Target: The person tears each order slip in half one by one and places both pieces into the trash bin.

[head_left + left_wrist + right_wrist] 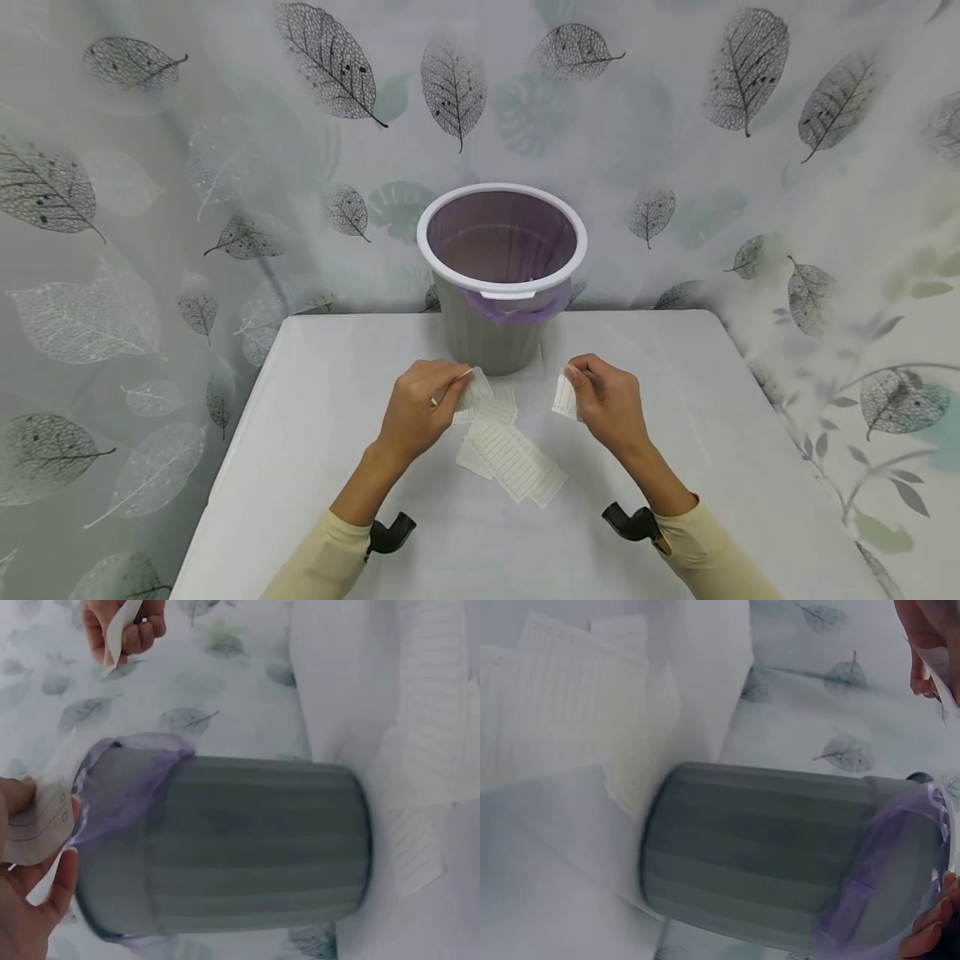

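Note:
In the head view my left hand [423, 408] pinches a piece of lined paper [477, 387] between thumb and fingers, above the left end of the loose papers. The left wrist view shows this paper [46, 814] curving, with printed lines and small boxes on it; a second white edge shows below it. My right hand [609, 402] pinches a smaller lined paper piece [565, 397], its lower edge hanging free. Between the hands, several lined paper sheets [517, 457] lie overlapping on the white table [637, 350].
Behind the papers stands a grey bin [491, 333] with a white rim and a purple liner [517, 310] folded over its edge. A leaf-printed curtain [510, 125] hangs behind and beside the table. Black curved pieces [392, 533] sit at both wrists.

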`<state>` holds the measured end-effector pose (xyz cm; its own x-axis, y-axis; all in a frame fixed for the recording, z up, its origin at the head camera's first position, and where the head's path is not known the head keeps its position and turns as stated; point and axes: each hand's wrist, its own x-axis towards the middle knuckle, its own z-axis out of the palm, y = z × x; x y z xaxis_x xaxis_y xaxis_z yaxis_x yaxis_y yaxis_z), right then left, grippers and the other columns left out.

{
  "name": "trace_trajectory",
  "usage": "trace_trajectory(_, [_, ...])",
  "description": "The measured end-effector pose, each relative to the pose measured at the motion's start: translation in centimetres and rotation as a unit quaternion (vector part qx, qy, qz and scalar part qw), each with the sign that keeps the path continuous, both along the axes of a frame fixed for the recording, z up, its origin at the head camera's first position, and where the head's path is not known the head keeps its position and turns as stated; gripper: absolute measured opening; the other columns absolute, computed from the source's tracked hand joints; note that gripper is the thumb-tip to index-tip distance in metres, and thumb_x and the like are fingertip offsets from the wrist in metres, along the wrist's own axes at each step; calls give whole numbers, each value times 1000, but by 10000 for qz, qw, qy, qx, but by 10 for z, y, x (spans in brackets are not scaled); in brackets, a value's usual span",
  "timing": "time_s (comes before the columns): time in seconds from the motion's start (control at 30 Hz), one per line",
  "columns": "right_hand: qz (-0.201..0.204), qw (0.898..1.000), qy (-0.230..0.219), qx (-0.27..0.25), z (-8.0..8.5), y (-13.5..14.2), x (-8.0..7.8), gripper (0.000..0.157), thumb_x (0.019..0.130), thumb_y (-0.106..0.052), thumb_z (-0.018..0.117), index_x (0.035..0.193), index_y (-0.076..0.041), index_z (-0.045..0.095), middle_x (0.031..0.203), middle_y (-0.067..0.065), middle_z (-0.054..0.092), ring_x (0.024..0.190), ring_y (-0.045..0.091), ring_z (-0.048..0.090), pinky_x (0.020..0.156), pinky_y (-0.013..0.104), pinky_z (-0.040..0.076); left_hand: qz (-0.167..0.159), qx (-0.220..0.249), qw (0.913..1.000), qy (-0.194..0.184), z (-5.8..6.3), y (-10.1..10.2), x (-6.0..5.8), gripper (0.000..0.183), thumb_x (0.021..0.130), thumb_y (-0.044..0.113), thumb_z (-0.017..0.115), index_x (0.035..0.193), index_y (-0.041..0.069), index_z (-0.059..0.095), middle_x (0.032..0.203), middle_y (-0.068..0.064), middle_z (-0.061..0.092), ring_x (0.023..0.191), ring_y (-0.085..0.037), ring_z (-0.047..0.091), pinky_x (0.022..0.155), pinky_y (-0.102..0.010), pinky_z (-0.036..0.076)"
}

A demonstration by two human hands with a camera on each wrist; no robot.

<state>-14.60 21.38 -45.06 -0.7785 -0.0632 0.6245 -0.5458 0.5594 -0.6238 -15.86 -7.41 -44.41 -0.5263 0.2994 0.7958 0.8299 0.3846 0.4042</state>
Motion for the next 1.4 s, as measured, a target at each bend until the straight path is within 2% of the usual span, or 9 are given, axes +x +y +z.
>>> trace_trajectory(0.13, [33,9996,287,43,15,2,-9,5,94,5,71,92,0,74,84,10,75,62,16,64,52,21,50,147,54,9999,-22,11,-4,-8,9,92,-1,74,100,-1,79,90,-8,76,80,-25,71,74,-44,56])
trace_trajectory(0.3, [58,9977,681,12,35,2,-22,5,93,6,72,93,2,75,86,11,76,65,18,66,57,17,49,246,304,9992,-42,27,-5,-20,8,94,0,74,99,-1,80,88,-8,76,71,-21,68,68,-42,54])
trace_trajectory(0.5, [108,9953,963,-65,60,2,-40,5,94,1,72,95,4,76,87,12,76,68,21,68,61,15,48,363,586,9976,6,50,-9,-36,8,96,1,73,100,-3,79,93,-12,77,81,-24,73,69,-42,57])
trace_trajectory(0.8, [154,9945,1036,53,85,-2,-60,9,96,-6,73,97,1,77,88,12,76,66,20,66,60,17,46,457,668,9966,-141,70,-8,-57,13,101,8,68,98,-2,77,94,-11,76,92,-26,73,84,-42,57])
trace_trajectory(1.1, [242,9955,906,-107,103,-12,-79,10,97,-7,73,96,1,77,90,12,76,70,22,68,61,16,46,516,730,9958,-184,84,-4,-75,16,101,6,66,102,-5,77,98,-15,77,93,-29,74,85,-43,57])
trace_trajectory(1.4, [432,9933,1074,67,118,-21,-97,12,99,-5,71,98,5,76,91,16,75,69,23,64,61,19,44,440,611,9968,-273,101,2,-94,15,101,5,65,104,-6,76,103,-17,76,97,-31,73,89,-42,56])
